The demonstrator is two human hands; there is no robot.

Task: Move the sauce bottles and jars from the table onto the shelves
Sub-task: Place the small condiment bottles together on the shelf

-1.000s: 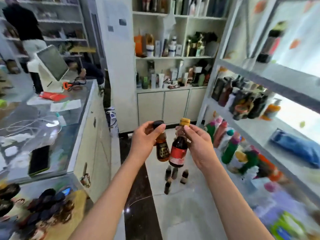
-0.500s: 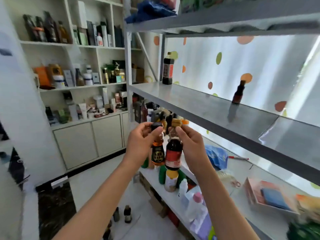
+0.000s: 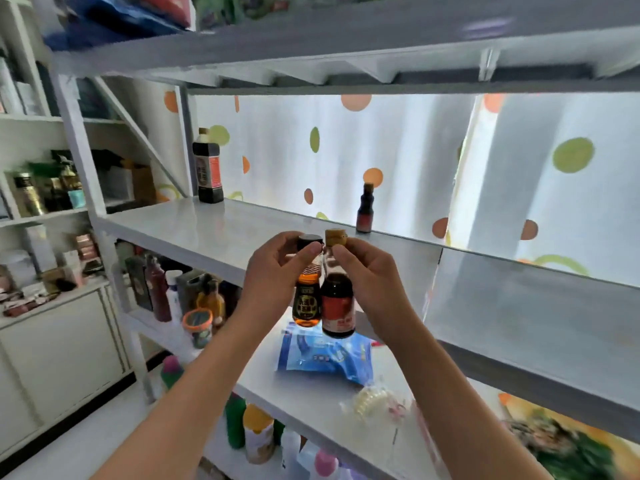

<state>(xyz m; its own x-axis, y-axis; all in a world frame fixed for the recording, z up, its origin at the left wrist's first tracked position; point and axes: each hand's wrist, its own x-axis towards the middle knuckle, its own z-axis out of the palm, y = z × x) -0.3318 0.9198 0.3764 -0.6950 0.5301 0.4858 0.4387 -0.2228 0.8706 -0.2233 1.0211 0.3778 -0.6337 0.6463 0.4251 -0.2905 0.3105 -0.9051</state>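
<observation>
A grey metal shelving unit (image 3: 346, 233) crosses the frame from centre left to lower right, its upper board (image 3: 381, 32) spanning the top edge on angled brackets. Behind the unit hangs a backlit white curtain (image 3: 398, 161) printed with orange and green dots; daylight through it is the main light source. At the left stands a white wall cabinet (image 3: 59, 344) with panelled doors below and open compartments above, filled with blurred small goods. A pale floor (image 3: 69, 452) occupies the lower left corner, bordered by a dark skirting strip (image 3: 69, 415) at the cabinet's foot.
</observation>
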